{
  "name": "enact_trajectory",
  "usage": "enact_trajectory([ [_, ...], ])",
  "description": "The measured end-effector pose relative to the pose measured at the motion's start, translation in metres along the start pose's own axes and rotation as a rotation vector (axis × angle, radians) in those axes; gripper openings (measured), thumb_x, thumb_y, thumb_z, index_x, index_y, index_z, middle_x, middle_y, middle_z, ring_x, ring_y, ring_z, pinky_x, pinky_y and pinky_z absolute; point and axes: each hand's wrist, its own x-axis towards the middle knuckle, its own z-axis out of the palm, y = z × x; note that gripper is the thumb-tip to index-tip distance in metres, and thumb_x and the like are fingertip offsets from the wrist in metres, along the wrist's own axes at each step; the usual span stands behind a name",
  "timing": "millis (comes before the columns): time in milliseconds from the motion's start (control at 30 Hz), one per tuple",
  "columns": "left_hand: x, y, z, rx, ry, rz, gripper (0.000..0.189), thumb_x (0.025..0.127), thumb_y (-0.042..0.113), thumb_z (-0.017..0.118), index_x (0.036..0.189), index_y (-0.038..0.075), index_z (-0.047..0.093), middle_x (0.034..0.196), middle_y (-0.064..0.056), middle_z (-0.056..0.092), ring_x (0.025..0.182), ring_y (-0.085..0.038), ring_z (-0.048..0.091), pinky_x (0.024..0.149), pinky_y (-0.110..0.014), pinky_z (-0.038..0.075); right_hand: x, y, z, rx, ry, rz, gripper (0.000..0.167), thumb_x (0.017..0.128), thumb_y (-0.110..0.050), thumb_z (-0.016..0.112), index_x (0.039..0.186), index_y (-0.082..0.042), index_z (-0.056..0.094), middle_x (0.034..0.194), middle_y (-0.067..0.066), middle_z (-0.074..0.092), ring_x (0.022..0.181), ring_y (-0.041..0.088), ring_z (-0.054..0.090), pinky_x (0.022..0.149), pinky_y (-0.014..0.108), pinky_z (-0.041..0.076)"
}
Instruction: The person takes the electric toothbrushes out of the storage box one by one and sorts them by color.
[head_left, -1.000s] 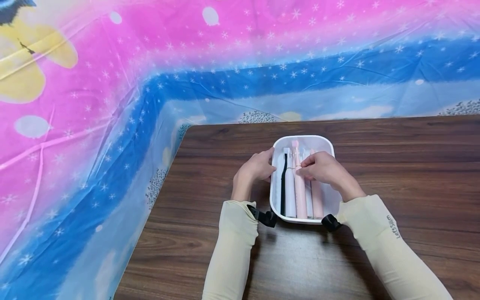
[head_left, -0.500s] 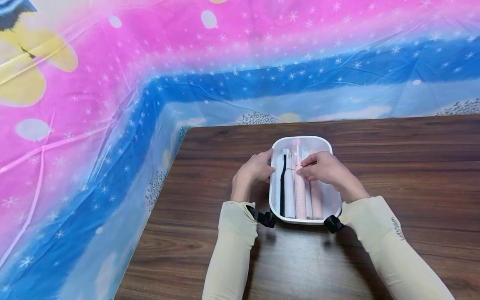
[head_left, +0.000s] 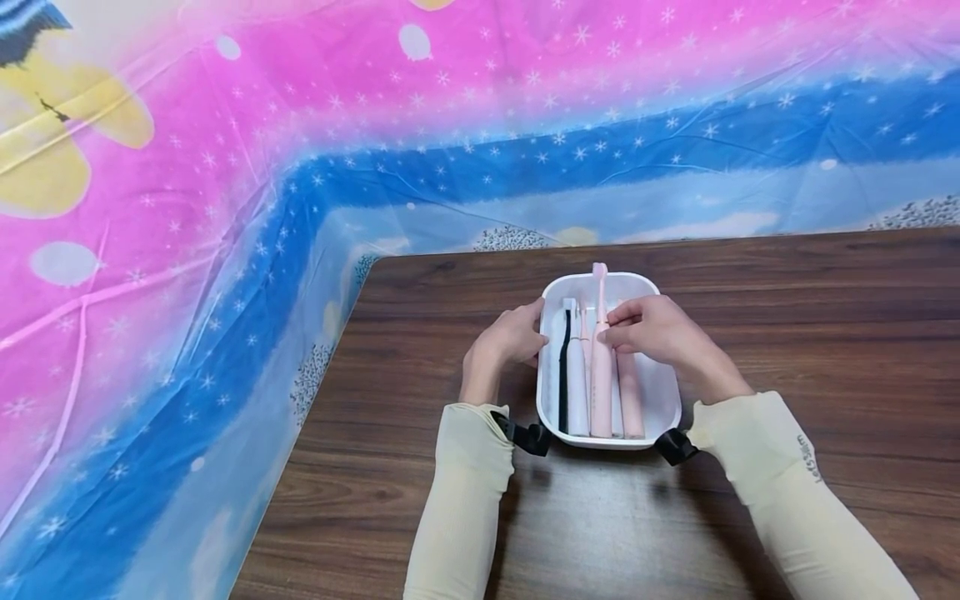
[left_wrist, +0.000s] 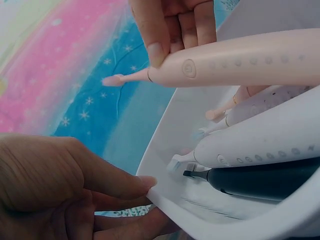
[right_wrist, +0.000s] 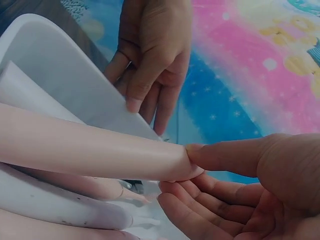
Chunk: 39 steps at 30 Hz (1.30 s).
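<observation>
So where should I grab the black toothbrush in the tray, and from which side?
I'd pinch the black toothbrush by its upper handle, just below the narrow neck, from above: the white toothbrush lies close on its right, while bare floor of the tray on its left should leave finger room.

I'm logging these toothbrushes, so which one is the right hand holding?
The pink toothbrush with its head raised highest, pinched by the right hand. The other toothbrushes, pink ones included, lie lower in the white tray, ungripped.
</observation>
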Motion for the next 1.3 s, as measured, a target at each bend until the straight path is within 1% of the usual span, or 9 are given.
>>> enact_trajectory([
  [200, 0.0, 0.001, -0.001, 0.0, -0.003, 0.001, 0.063, 0.099, 0.008, 0.046, 0.155, 0.015, 0.017, 0.149, -0.014, 0.04, 0.113, -0.023, 0.058, 0.085, -0.036, 0.054, -0.002, -0.001, -0.004, 0.068, 0.023, 0.008, 0.041, 0.091, -0.018, 0.063, 0.125, 0.003, 0.054, 0.121, 0.018, 0.059, 0.101, 0.022, 0.066, 0.096, 0.04, 0.047],
  [333, 0.0, 0.001, -0.001, -0.009, -0.006, -0.003, 0.063, 0.099, 0.008, 0.046, 0.155, 0.015, 0.017, 0.15, -0.014, 0.039, 0.114, -0.024, 0.057, 0.085, -0.038, 0.054, -0.003, -0.002, -0.008, 0.051, 0.048, -0.035, 0.041, 0.092, -0.017, 0.063, 0.125, 0.004, 0.054, 0.122, 0.02, 0.059, 0.098, 0.019, 0.067, 0.094, 0.039, 0.049],
  [467, 0.0, 0.001, -0.001, -0.024, -0.009, -0.002, 0.063, 0.099, 0.007, 0.045, 0.155, 0.015, 0.016, 0.149, -0.014, 0.039, 0.113, -0.025, 0.057, 0.085, -0.039, 0.054, -0.005, -0.003, -0.012, 0.058, 0.057, -0.044, 0.04, 0.092, -0.02, 0.063, 0.124, 0.003, 0.055, 0.121, 0.018, 0.059, 0.1, 0.02, 0.066, 0.095, 0.036, 0.045],
  [567, 0.0, 0.001, -0.001, -0.008, -0.011, -0.003, 0.063, 0.1, 0.008, 0.046, 0.155, 0.015, 0.016, 0.149, -0.014, 0.039, 0.11, -0.024, 0.059, 0.084, -0.037, 0.054, -0.007, -0.004, -0.016, 0.035, 0.065, -0.058, 0.039, 0.092, -0.021, 0.063, 0.123, 0.002, 0.057, 0.119, 0.018, 0.061, 0.103, 0.023, 0.065, 0.094, 0.036, 0.043],
  [700, 0.0, 0.001, -0.001, 0.025, -0.013, -0.009, 0.063, 0.1, 0.01, 0.046, 0.155, 0.016, 0.016, 0.15, -0.012, 0.038, 0.11, -0.022, 0.059, 0.08, -0.031, 0.054, -0.008, -0.006, -0.022, -0.04, 0.097, -0.113, 0.038, 0.092, -0.021, 0.063, 0.123, 0.002, 0.058, 0.115, 0.019, 0.064, 0.098, 0.021, 0.065, 0.089, 0.036, 0.049],
  [800, 0.0, 0.001, 0.0, 0.03, -0.015, -0.011, 0.063, 0.1, 0.01, 0.046, 0.155, 0.016, 0.016, 0.151, -0.012, 0.037, 0.11, -0.021, 0.059, 0.077, -0.028, 0.054, -0.01, -0.007, -0.026, -0.065, 0.124, -0.141, 0.04, 0.091, -0.021, 0.064, 0.123, 0.003, 0.058, 0.113, 0.019, 0.064, 0.092, 0.016, 0.064, 0.083, 0.032, 0.052],
  [933, 0.0, 0.001, 0.0, 0.027, -0.014, -0.017, 0.063, 0.1, 0.011, 0.046, 0.155, 0.016, 0.016, 0.152, -0.012, 0.037, 0.109, -0.021, 0.059, 0.076, -0.028, 0.053, -0.012, -0.008, -0.031, -0.069, 0.15, -0.141, 0.042, 0.09, -0.023, 0.065, 0.124, 0.001, 0.058, 0.113, 0.018, 0.065, 0.09, 0.015, 0.064, 0.079, 0.026, 0.049],
  [1167, -0.001, 0.001, 0.0, 0.027, -0.01, -0.023, 0.063, 0.1, 0.012, 0.047, 0.155, 0.016, 0.016, 0.152, -0.011, 0.037, 0.107, -0.02, 0.06, 0.08, -0.029, 0.053, -0.015, -0.008, -0.038, -0.06, 0.188, -0.118, 0.042, 0.091, -0.026, 0.065, 0.125, -0.001, 0.058, 0.113, 0.016, 0.064, 0.099, 0.024, 0.06, 0.081, 0.034, 0.048],
  [1300, -0.001, 0.002, 0.0, 0.034, -0.006, -0.031, 0.063, 0.1, 0.013, 0.047, 0.155, 0.017, 0.016, 0.152, -0.011, 0.036, 0.105, -0.02, 0.061, 0.083, -0.031, 0.052, -0.017, -0.008, -0.041, -0.065, 0.215, -0.126, 0.042, 0.091, -0.027, 0.065, 0.124, -0.002, 0.059, 0.112, 0.016, 0.063, 0.099, 0.025, 0.059, 0.079, 0.035, 0.047],
])
